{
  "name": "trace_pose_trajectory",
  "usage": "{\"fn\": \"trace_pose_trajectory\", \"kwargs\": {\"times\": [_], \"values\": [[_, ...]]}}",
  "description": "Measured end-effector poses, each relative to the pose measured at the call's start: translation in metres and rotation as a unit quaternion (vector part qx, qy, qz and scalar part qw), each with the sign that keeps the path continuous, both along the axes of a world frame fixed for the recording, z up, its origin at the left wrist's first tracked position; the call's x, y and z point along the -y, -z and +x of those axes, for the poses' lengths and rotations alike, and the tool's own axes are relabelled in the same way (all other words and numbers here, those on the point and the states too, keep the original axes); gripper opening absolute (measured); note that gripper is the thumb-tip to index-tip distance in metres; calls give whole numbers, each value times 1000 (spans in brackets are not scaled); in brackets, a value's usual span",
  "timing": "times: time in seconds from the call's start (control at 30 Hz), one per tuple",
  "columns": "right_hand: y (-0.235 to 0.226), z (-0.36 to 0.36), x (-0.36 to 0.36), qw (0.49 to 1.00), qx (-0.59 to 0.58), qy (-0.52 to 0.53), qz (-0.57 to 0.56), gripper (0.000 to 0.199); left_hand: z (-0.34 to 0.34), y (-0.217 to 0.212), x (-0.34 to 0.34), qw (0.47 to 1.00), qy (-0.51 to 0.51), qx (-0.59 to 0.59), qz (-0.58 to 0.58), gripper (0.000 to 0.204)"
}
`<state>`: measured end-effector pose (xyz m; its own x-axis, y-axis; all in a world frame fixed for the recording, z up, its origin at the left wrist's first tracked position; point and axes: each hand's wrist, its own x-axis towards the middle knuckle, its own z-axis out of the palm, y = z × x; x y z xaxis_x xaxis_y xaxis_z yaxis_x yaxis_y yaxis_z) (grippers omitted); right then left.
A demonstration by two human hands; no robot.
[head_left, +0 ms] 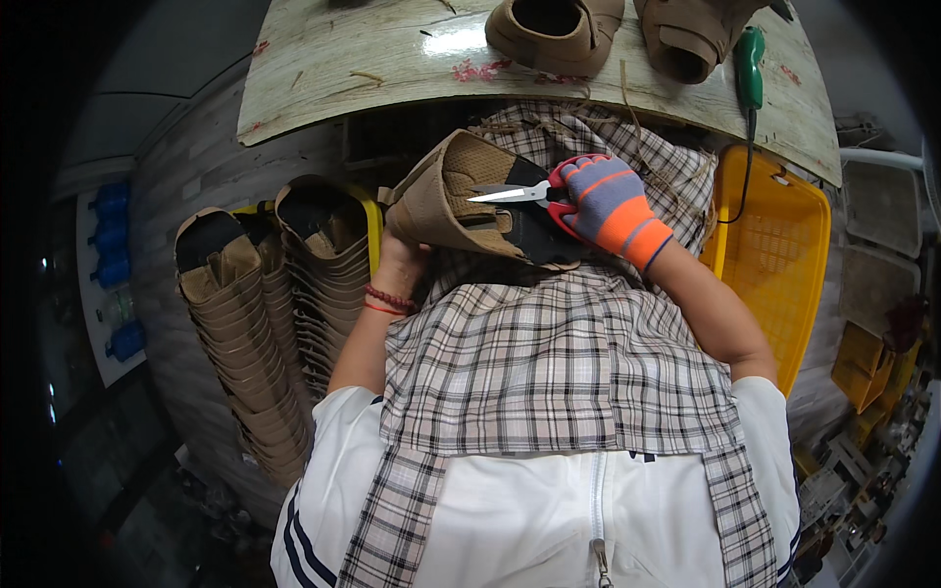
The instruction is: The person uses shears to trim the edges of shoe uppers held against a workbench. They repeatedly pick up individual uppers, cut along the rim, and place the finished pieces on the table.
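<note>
Nearest to me, my white zipped jacket is showing beneath a plaid apron, whose cloth is spreading over my lap. Above the lap, my left hand is gripping a tan shoe upper by its lower left side; most of those fingers are hiding behind it, so I cannot tell how they are lying. A beaded bracelet is circling that wrist. The upper is tilting on its side, its mesh lining and dark inner part facing up. My right hand, in a grey and orange glove, is curling round the red handles of a pair of scissors. Their blades are standing slightly apart, pointing left across the upper's opening.

To my left, nested stacks of similar uppers are leaning beside a yellow rim; to my right, a yellow basket is standing. Beyond my hands, a worn table is holding two brown shoes and a green-handled tool, its cord hanging over the edge. Farther off at left, blue bottles are standing in a row.
</note>
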<state>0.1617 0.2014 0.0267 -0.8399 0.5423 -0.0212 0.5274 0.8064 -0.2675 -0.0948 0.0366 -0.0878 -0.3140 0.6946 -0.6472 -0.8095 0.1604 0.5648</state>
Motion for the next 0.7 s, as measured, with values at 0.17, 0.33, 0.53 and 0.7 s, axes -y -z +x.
{"fn": "trace_pose_trajectory", "kwargs": {"times": [0.17,0.33,0.53,0.7], "values": [[5,3,-1,1000,25,13,5,28,-2,6,5,1000,1,-2,11,36],[10,14,-7,998,6,52,-32,27,-9,24,7,1000,12,23,16,41],[9,-6,-3,1000,8,-6,-3,27,-10,23,7,999,5,33,11,42],[8,25,-10,990,-13,140,-23,26,0,2,4,999,9,-5,51,43]]}}
